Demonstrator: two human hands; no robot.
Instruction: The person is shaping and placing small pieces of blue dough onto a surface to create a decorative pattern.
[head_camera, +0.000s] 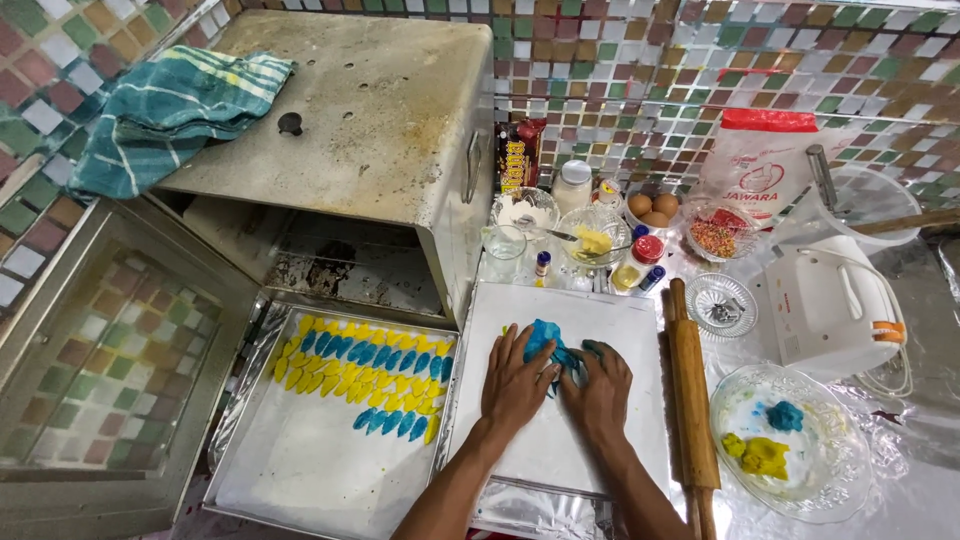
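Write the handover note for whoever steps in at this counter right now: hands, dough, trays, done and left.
Left hand and right hand: both pressed on the blue dough, on the white board.
Baking tray, left of the board: rows of yellow and blue dough pieces fill its far end; the near part is bare.
Glass bowl, right: a yellow lump and a small blue lump unshaped.
Wooden rolling pin lies beside the board, untouched.

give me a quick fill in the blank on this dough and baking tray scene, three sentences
1. Both hands, left hand and right hand, press a lump of ____ dough on the white board.
2. The wooden rolling pin lies to the ____ of the board.
3. The tray holds blue and ____ dough pieces.

Missing words: blue; right; yellow
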